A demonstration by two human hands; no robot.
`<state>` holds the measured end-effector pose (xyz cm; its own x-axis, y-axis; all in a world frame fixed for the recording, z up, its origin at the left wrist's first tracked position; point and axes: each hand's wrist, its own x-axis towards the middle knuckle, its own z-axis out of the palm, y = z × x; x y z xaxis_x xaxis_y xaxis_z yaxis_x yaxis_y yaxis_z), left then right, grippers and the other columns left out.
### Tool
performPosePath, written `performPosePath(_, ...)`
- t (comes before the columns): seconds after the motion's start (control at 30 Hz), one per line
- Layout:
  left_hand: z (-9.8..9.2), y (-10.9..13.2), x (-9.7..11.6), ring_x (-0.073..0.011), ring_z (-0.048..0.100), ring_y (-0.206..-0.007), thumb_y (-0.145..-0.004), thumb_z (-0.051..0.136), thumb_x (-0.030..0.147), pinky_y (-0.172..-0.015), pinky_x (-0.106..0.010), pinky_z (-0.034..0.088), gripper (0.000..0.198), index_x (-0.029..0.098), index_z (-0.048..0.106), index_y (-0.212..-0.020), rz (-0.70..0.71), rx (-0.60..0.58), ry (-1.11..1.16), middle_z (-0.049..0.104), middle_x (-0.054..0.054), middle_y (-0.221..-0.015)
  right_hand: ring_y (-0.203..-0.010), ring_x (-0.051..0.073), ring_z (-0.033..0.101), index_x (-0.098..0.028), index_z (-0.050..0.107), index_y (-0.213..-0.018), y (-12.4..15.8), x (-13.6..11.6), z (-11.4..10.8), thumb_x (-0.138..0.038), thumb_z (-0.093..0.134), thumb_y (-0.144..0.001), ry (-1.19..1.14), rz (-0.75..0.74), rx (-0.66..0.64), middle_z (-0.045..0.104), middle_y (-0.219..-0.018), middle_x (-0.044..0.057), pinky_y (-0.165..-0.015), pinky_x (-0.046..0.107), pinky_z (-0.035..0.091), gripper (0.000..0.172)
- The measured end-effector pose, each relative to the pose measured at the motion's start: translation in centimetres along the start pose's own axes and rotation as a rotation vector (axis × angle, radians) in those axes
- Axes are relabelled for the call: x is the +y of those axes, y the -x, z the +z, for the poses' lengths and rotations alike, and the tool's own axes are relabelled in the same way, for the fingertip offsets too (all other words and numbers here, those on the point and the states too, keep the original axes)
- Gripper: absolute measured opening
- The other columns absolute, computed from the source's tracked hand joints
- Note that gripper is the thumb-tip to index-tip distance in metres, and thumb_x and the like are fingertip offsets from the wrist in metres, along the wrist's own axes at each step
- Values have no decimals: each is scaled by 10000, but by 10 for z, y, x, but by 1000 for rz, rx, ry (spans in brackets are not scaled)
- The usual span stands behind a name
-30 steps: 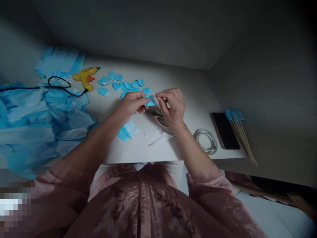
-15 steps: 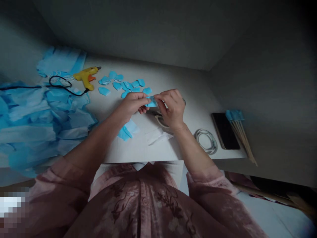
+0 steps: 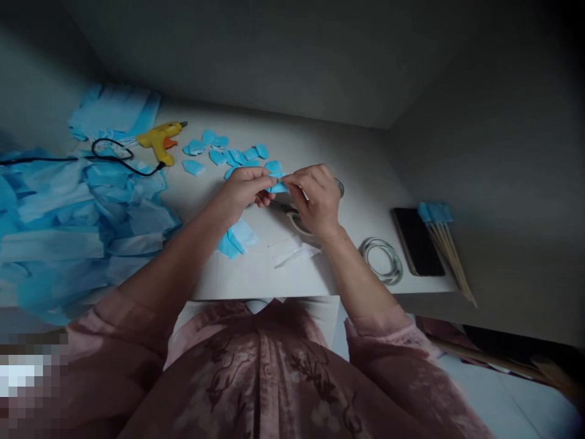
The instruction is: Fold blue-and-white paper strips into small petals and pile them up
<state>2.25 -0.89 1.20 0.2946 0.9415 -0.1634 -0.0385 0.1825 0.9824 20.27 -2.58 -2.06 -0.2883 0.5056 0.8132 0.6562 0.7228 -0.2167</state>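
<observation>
Between my two hands, above the white table, is a small piece of blue fabric (image 3: 278, 188). My left hand (image 3: 249, 190) pinches its left side between thumb and fingers. My right hand (image 3: 315, 198) has thumb and forefinger closed at its right edge. Under my right hand lie scissors (image 3: 297, 224) with pale handles, partly hidden. Just beyond my hands, several cut blue fabric pieces (image 3: 235, 157) are scattered. A larger blue and white fabric scrap (image 3: 235, 239) rests nearer to me, beside some white scraps (image 3: 295, 251).
A yellow glue gun (image 3: 159, 140) with a black cord lies at the back left. Blue fabric sheets (image 3: 68, 213) are heaped along the left. On the right are a coil of white cable (image 3: 381, 261), a black phone (image 3: 418, 241) and blue-topped sticks (image 3: 448, 250). Walls enclose the back and right.
The blue piece between my fingers looks more folded over, and my fingertips have come closer together. The view has shifted slightly; the things on the table stay put.
</observation>
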Motion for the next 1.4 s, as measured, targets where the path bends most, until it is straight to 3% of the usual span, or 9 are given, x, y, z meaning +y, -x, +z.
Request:
performPosePath(0.43, -3, -3, 0, -74, 529, -468, -811, 668, 183, -467, -181, 369, 123, 152, 602, -712, 12, 50, -13, 597, 12, -554, -991, 224, 630, -253, 768, -1085, 0, 1, 0, -268, 490, -995, -86, 98, -142, 711, -981, 65, -922, 422, 489, 293)
performPosePath(0.57, -3, -3, 0, -62, 506, -460, -813, 654, 145, -476, -179, 374, 156, 152, 588, -673, 33, 28, -113, 599, 18, -548, -1107, 219, 647, -247, 724, -1174, -3, 2, -3, -350, 518, -995, -244, 257, -119, 725, -1150, 81, -933, 392, 529, 292)
performPosePath(0.67, -1, -4, -4, -58, 496, -453, -816, 672, 134, -474, -174, 377, 159, 154, 591, -681, 53, -1, -184, 591, 29, -535, -1139, 203, 662, -254, 654, -1306, -3, 4, -2, -421, 561, -987, -381, 377, -177, 728, -1223, 82, -922, 356, 556, 372)
performPosePath(0.77, -1, -4, -8, -57, 506, -468, -832, 672, 147, -477, -168, 376, 147, 158, 601, -703, 83, -7, -235, 591, 34, -546, -1055, 187, 681, -247, 651, -1309, -1, 7, 2, -472, 619, -952, -431, 412, -238, 743, -1153, 68, -938, 354, 562, 423)
performPosePath(0.93, -4, -4, -7, -65, 527, -500, -844, 651, 189, -501, -182, 395, 158, 162, 585, -703, 94, -62, -149, 600, 19, -592, -904, 160, 663, -228, 649, -1304, -1, 7, 4, -462, 626, -946, -479, 459, -219, 715, -1004, 33, -884, 335, 570, 428)
performPosePath(1.17, -2, -4, -8, -83, 547, -555, -814, 697, 254, -522, -198, 417, 122, 168, 611, -811, 107, -91, -105, 609, 17, -654, -912, 179, 657, -242, 620, -1326, 0, 7, 4, -557, 581, -965, -540, 532, -209, 683, -1008, 49, -804, 330, 577, 481)
performPosePath(1.4, 0, -4, -9, -71, 525, -544, -806, 661, 190, -517, -197, 396, 100, 168, 590, -739, 145, -75, -142, 598, 27, -643, -902, 187, 656, -233, 594, -1345, 3, 12, 9, -606, 559, -963, -576, 511, -192, 688, -997, 57, -779, 339, 576, 535)
